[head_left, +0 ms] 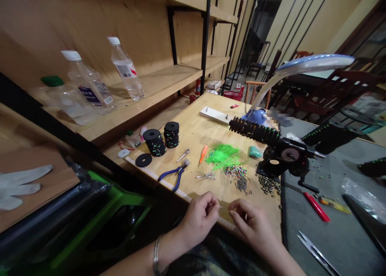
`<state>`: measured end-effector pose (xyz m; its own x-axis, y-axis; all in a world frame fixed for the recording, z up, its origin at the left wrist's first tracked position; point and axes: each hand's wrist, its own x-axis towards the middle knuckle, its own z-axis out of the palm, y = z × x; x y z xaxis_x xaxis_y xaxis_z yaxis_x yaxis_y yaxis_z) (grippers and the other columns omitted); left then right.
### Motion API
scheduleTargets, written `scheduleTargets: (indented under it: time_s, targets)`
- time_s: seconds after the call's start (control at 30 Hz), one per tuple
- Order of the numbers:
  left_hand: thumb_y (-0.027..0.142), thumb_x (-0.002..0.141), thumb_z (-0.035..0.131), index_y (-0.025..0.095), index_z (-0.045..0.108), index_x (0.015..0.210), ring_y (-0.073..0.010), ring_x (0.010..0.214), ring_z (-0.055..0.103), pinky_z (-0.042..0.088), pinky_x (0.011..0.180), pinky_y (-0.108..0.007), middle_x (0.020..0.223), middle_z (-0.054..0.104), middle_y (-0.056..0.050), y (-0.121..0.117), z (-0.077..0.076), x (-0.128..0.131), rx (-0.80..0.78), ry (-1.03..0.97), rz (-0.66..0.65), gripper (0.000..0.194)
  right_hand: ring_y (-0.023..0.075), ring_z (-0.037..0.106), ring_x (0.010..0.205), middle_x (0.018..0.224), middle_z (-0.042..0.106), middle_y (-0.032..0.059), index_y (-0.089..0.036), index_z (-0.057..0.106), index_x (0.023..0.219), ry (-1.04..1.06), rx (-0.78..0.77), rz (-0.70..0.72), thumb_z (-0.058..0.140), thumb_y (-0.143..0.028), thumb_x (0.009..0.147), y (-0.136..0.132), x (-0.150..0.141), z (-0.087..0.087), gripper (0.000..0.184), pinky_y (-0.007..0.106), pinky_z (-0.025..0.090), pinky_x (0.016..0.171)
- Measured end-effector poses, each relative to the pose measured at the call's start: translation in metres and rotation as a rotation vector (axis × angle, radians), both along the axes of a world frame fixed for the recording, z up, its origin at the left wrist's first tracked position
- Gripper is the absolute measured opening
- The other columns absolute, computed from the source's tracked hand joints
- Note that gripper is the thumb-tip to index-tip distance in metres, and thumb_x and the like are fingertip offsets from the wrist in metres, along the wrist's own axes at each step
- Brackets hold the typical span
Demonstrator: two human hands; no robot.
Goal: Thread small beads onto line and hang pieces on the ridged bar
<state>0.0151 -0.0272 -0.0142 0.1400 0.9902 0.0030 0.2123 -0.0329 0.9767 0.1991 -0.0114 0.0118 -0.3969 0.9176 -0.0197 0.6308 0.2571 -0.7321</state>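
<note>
My left hand (201, 213) is over the table's front edge, its thumb and fingertips pinched together. A pale speck shows at the tips, too small to name. Facing it, a short gap away, my right hand (251, 220) has curled fingers with thumb and forefinger close together; whatever is between them cannot be made out. Just beyond lie grey beads (241, 183), mixed coloured beads (235, 171), bright green strands (223, 155) and a pile of small metallic pieces (268, 185). Blue-handled pliers (175, 175) rest left of my hands, with an orange-handled tool (203, 154) farther back.
Black wound spools (154, 142) stand at the table's left edge. A black cranked winder (286, 155) and a blue-based lamp (256, 116) stand right. On the grey surface lie tweezers (316, 252) and a red stick (316, 207). Bottles (126, 73) line the left shelf.
</note>
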Motion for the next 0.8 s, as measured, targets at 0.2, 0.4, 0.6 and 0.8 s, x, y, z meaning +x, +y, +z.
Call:
scheduleTargets:
  time_s: [0.2,0.4,0.6,0.8]
  targets:
    - [0.024,0.086,0.047,0.018,0.048,0.072,-0.0114,0.058,0.039,0.031,0.055,-0.023,0.061,0.041,0.005,0.003,-0.002,-0.009,-0.027,-0.038,0.038,0.016,0.0148,0.051,0.062,0.065,0.055,-0.0011,-0.019,0.054,0.073,0.058,-0.17,0.082,0.048,-0.027,0.086,0.006,0.014,0.011,0.016,0.024,0.039,0.057]
    - [0.026,0.087,0.046,0.019,0.048,0.071,-0.0124,0.057,0.041,0.033,0.056,-0.023,0.06,0.04,0.005,0.004,-0.008,-0.013,-0.014,0.025,0.066,0.018,0.0147,0.054,0.065,0.07,0.055,-0.0018,-0.018,0.052,0.106,0.095,-0.244,0.101,0.043,-0.025,0.092,0.003,0.024,0.021,0.018,0.026,0.042,0.063]
    - [0.019,0.088,0.046,0.016,0.063,0.086,-0.0184,0.074,0.057,0.04,0.068,-0.028,0.082,0.063,-0.006,-0.003,0.008,-0.016,0.186,0.367,-0.004,0.018,0.0151,0.057,0.067,0.075,0.065,0.0004,-0.019,0.047,0.119,0.026,-0.229,0.132,0.04,-0.024,0.094,0.001,0.016,0.037,0.026,0.027,0.042,0.065]
    - [0.021,0.079,0.062,0.017,0.068,0.093,-0.0171,0.074,0.059,0.042,0.068,-0.026,0.09,0.068,-0.006,-0.003,0.037,-0.004,0.22,0.207,-0.188,0.015,0.0146,0.058,0.065,0.075,0.066,-0.0001,-0.019,0.042,0.126,-0.019,-0.243,0.157,0.043,-0.02,0.091,-0.001,-0.001,0.051,0.036,0.025,0.041,0.06]
